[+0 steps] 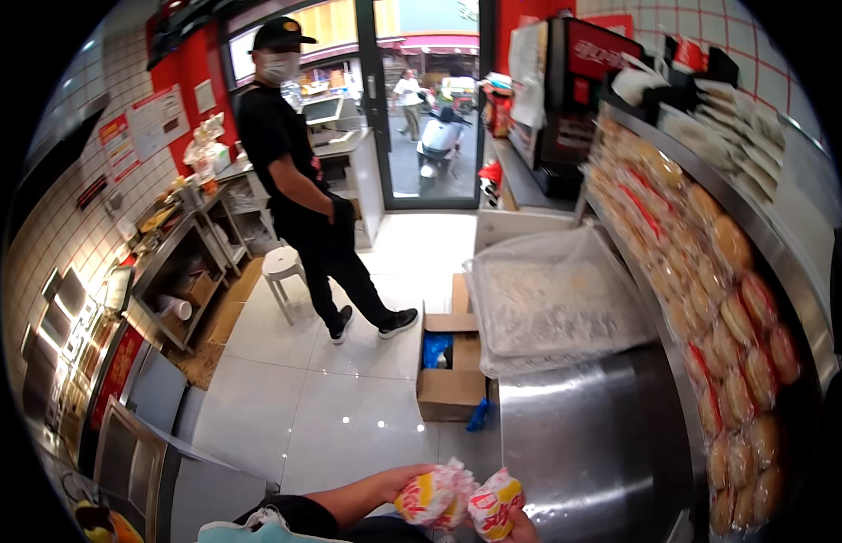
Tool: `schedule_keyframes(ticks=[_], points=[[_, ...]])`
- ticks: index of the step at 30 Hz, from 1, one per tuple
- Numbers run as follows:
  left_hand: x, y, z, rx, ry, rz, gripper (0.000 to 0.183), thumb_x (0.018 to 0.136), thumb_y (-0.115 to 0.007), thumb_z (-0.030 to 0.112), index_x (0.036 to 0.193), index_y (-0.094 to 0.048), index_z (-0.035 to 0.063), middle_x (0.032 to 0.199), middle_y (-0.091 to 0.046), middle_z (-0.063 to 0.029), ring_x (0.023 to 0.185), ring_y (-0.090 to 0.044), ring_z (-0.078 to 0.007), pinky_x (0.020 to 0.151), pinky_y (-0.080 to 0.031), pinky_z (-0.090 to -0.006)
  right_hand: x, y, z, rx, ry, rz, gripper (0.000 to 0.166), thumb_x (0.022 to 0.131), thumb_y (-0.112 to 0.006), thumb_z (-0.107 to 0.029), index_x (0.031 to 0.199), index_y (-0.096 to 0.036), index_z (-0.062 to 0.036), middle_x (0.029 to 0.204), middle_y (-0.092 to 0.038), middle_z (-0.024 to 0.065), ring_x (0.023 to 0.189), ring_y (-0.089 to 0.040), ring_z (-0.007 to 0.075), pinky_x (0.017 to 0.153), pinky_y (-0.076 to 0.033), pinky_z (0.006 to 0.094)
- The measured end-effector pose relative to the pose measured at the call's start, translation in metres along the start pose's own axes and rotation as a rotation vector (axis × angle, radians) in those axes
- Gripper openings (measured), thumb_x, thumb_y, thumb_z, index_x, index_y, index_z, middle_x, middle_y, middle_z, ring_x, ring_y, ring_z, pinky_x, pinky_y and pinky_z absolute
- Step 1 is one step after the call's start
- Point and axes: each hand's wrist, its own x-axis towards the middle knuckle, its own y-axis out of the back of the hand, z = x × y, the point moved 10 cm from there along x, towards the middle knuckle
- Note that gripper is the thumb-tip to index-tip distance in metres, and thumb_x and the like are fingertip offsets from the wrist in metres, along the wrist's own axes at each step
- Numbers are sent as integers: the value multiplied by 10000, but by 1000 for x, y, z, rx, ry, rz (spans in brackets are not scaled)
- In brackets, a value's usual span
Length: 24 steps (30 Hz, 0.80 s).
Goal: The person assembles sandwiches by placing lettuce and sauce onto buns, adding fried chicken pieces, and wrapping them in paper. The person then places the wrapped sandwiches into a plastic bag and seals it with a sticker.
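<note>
Near the bottom of the head view, my left hand [398,479] grips a paper-wrapped bundle [431,499], its wrapper white, yellow and red and bearing writing. My right hand [524,528] holds a similar wrapped bundle [495,503] a little to the right. The two bundles are side by side, very close together; whether they touch I cannot tell. What the wrappers contain is hidden. Both hands are at the left edge of a stainless steel counter [583,421]. Most of my right hand is behind its bundle or cut off by the picture's bottom.
A masked person [292,170] stands ahead beside a white stool [283,263]. An opened cardboard box [452,390] is on the tiled floor. A plastic-covered tray [560,292] rests on the counter. Packaged buns [740,319] fill a shelf on the right. A glass door [427,102] lies beyond.
</note>
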Motion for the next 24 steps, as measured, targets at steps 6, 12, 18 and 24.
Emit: schedule_keyframes(ticks=[6,12,18,24], points=[[-126,53,31,-290,-383,-34,539,854,-507,395,1257,-428,46,1232,-501,-148,1105,-506,-299,945,-399,-449,90,-106,70,-92,-333,-81,632,757,-675,-161,1286,-334,-103,1228,-483,106,1094,-508,271,925,-425,432],[-253,118,104,-391,-823,44,552,844,-509,407,1252,-434,43,1236,-497,-150,1111,-499,-306,942,-397,-463,221,-144,102,-594,-112,154,562,727,-662,26,1184,-350,-72,1089,-540,133,966,-585,264,771,-527,386],[-369,122,204,-353,-814,-145,559,828,-504,416,1236,-446,38,1246,-485,-159,1119,-488,-323,950,-379,-487,364,-174,238,-1052,-114,193,564,735,-645,36,1163,-295,-73,1029,-497,103,912,-566,188,717,-525,327],[-474,170,316,-101,-1183,256,517,834,-522,361,1236,-434,48,1217,-499,-148,1121,-486,-305,968,-370,-458,507,-236,341,-1084,-278,19,575,838,-565,-80,1280,-197,-74,1121,-472,146,955,-541,201,771,-497,336]])
